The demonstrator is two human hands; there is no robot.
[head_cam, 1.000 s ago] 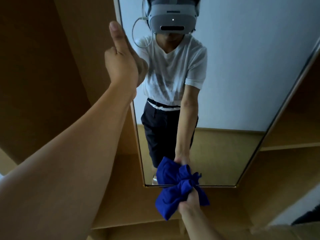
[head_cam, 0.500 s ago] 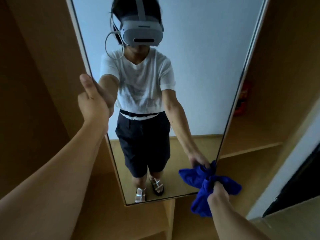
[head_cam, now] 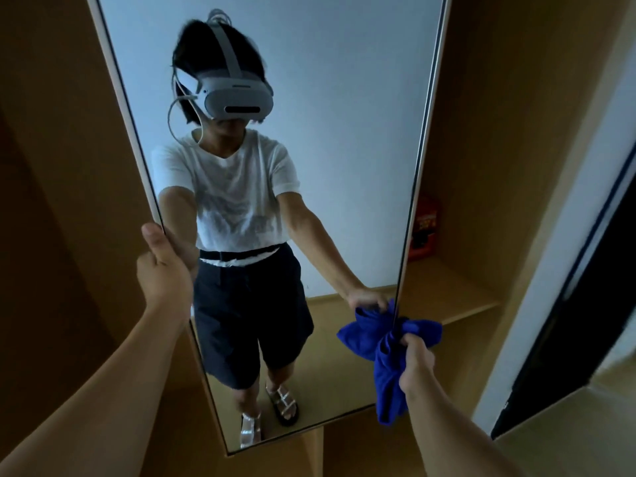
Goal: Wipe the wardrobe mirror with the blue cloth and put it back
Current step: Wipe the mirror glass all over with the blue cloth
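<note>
Lower right of frame: the right hand (head_cam: 414,359) is closed tight round a bunched blue cloth (head_cam: 390,356). The wad is pressed against the right edge of the wardrobe mirror (head_cam: 344,132), low on the pane, with a loose tail hanging below the fist. The bunching is judged to give a firm pad for rubbing the edge strip.

Left of centre: the left hand (head_cam: 163,270) is clamped on the mirror's left edge, thumb up along the frame, fingers hidden behind the panel. The hold is judged to steady the hinged panel against the push of the wiping.

Further back: the mirror fills the middle of the frame; a person in a headset is reflected, arms matching the two hands. Wiping is judged to be under way at the lower right margin.

Far right, behind the mirror's edge: a wooden shelf (head_cam: 457,297) is seen, with a red box (head_cam: 425,232) on it. Where the cloth belongs cannot be told.
</note>
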